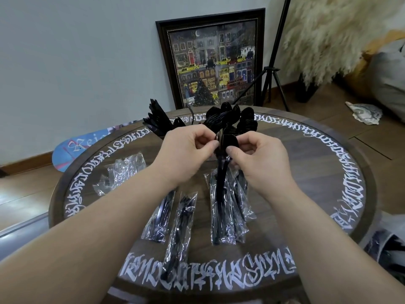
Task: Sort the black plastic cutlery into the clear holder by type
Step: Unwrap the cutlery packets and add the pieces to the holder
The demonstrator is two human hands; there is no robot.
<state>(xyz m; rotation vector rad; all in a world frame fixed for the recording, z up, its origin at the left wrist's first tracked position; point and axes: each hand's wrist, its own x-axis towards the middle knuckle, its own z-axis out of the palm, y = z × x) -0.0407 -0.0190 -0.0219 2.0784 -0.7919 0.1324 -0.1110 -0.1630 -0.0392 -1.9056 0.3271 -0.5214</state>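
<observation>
Both hands meet over the middle of the round table. My left hand (186, 150) and my right hand (254, 156) each pinch the top of a small bunch of black cutlery (221, 178) held upright between them, handles pointing down. Behind the hands stands the holder, mostly hidden, with black spoons (247, 121) and forks (215, 116) sticking up from it and knives (156, 119) fanned out at its left. Several clear-wrapped cutlery packets (182, 220) lie on the table in front of me.
The dark wooden table (328, 163) has a ring of white lettering. Crumpled empty wrappers (122, 174) lie at the left. A framed picture (214, 62) leans on the wall behind, beside a black tripod (271, 69).
</observation>
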